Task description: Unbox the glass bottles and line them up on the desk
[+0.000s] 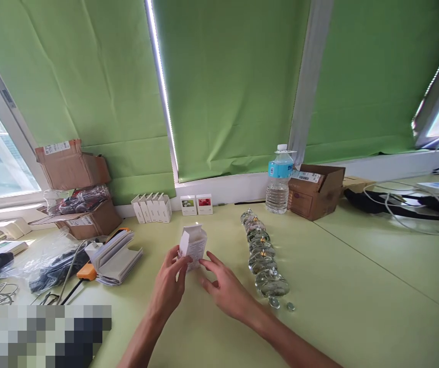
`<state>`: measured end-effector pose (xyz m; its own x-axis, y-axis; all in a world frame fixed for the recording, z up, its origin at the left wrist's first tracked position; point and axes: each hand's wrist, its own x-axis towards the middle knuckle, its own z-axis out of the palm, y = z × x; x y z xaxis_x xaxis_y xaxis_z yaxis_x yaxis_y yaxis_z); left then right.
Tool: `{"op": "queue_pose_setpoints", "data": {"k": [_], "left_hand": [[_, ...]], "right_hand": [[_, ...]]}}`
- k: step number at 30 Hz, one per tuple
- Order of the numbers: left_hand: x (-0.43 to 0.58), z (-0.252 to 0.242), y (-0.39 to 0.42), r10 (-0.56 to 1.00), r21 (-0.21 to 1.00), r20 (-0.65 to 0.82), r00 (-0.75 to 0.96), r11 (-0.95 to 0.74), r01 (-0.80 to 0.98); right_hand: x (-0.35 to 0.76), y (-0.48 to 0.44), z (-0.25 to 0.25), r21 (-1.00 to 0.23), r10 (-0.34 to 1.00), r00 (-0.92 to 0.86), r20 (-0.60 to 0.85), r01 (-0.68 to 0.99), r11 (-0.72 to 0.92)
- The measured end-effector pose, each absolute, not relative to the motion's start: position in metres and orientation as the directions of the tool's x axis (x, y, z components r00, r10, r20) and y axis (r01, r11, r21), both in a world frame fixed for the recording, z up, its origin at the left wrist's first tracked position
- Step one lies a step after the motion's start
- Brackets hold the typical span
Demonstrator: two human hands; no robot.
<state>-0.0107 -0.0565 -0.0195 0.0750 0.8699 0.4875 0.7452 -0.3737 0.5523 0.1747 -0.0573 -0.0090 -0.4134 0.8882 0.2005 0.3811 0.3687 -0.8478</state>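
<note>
A small white carton (193,246) stands upright above the table in front of me, its top flaps raised and fine print on its front. My left hand (171,278) grips its left side and lower front between thumb and fingers. At its lower right edge is my right hand (223,286), fingers spread apart; whether a fingertip touches the carton I cannot tell. To the right, several round glass bottles (272,282) form a row running away from me, some with gold-coloured tops. Two small glass discs (274,302) lie at the near end of that row.
Against the wall stand several white cartons (152,208) and two picture cartons (204,204). A water bottle (278,184) and an open cardboard box (313,194) are at the back right. Folded white cartons (115,260), cables and stacked brown boxes (89,217) occupy the left.
</note>
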Motion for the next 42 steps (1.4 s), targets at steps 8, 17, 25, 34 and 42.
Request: {"op": "queue_pose_setpoints", "data": {"k": [8, 17, 25, 34, 42], "left_hand": [[-0.028, -0.049, -0.032, 0.880, 0.346, 0.474, -0.011, -0.174, 0.922], [-0.033, -0.051, 0.045, 0.897, 0.222, 0.436, -0.072, -0.030, 0.975], [-0.018, -0.051, 0.132, 0.889, 0.241, 0.359, -0.283, 0.204, 0.949], [-0.013, -0.056, 0.144, 0.879, 0.140, 0.376, -0.293, 0.259, 0.956], [0.000, -0.040, 0.138, 0.870, -0.095, 0.476, 0.124, -0.089, 0.991]], "right_hand": [[0.172, -0.071, -0.005, -0.640, 0.835, -0.498, 0.236, 0.567, 0.519], [0.166, -0.071, -0.020, -0.582, 0.763, -0.589, 0.266, 0.533, 0.614], [0.143, -0.043, -0.047, -0.470, 0.819, -0.565, 0.101, 0.698, 0.540], [0.154, -0.046, -0.039, -0.390, 0.746, -0.610, 0.268, 0.639, 0.663], [0.134, -0.044, -0.055, -0.341, 0.772, -0.568, 0.285, 0.693, 0.635]]}}
